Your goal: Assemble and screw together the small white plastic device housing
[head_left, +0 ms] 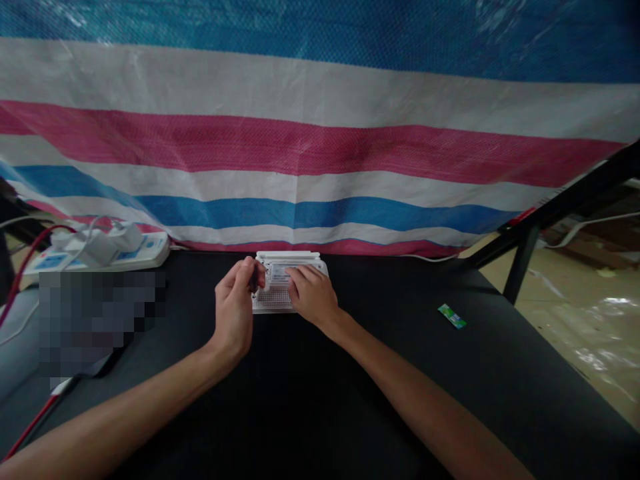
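Near the far edge of the black table (310, 413), a white box (273, 303) with a holed face sits just before the striped sheet (300, 147). The left hand (235, 303) curls its fingers at the box's left side; I cannot tell whether they pinch anything. The right hand (316, 293) lays bent fingers on the box, any grip hidden. A hard forward push could slide the box into the sheet, and uneven pressing could tilt it
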Demonstrator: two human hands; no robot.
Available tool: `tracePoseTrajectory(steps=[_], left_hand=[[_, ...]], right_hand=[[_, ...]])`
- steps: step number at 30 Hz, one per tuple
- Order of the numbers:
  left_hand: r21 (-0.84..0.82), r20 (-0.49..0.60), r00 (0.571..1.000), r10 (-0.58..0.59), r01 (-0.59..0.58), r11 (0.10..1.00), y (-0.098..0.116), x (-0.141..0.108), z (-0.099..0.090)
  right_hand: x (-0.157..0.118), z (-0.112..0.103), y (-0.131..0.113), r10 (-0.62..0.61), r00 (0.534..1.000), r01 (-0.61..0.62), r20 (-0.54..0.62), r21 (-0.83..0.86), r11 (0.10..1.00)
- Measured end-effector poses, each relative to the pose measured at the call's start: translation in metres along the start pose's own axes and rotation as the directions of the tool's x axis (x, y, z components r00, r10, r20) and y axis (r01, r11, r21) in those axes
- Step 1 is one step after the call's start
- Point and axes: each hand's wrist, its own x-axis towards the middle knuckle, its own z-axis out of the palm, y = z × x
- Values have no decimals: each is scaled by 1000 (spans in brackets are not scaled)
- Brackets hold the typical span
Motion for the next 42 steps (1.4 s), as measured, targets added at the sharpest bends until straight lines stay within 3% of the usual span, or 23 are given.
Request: tracePoseTrajectory(steps=[4,8,12,14,16,18,21,24,28,33,36,39,42], left_hand=[[-38,-10,1000,9,-10,999,5,-9,6],[-87,5,999,-32,33,996,3,7,-1],[-120,183,975,-128,152,981,-1,25,-12],[-105,337,922,-189,236,966,-1,31,-17],[-91,424,876,-228,292,952,0,33,-19],[-111,379,899,-221,281,953,0,31,-17],[-113,135,980,-148,164,980,-2,20,-9],[-6,-50,998,-28,28,1000,-4,5,-2],[82,-36,997,69,-66,994,-7,-7,-2],[40,-7,1000,-8,8,999,-5,2,-6],[-65,136,982,-130,140,988,-2,17,-11],[-55,394,870,-297,345,937,2,30,-19],[8,501,807,-311,356,935,4,33,-24]], right_hand=[[0,-1,0,6,1000,-6,5,1,1000],[-1,1,0,3,1000,-3,-7,1,1000],[0,1,0,-5,1000,5,-8,5,1000],[0,1,0,-1,1000,1,-3,8,1000],[0,0,0,1,1000,-1,-3,10,1000],[0,0,0,-1,1000,1,-8,9,1000],[0,1,0,-2,1000,2,-13,8,1000],[-1,2,0,4,1000,-3,-6,10,1000],[0,1,0,10,1000,-10,-1,17,1000],[0,-1,0,6,1000,-6,-3,15,1000],[-1,-1,0,3,1000,-3,-2,15,1000],[0,-1,-1,2,1000,-2,-1,14,1000],[0,-1,-1,5,1000,-5,-5,12,1000]])
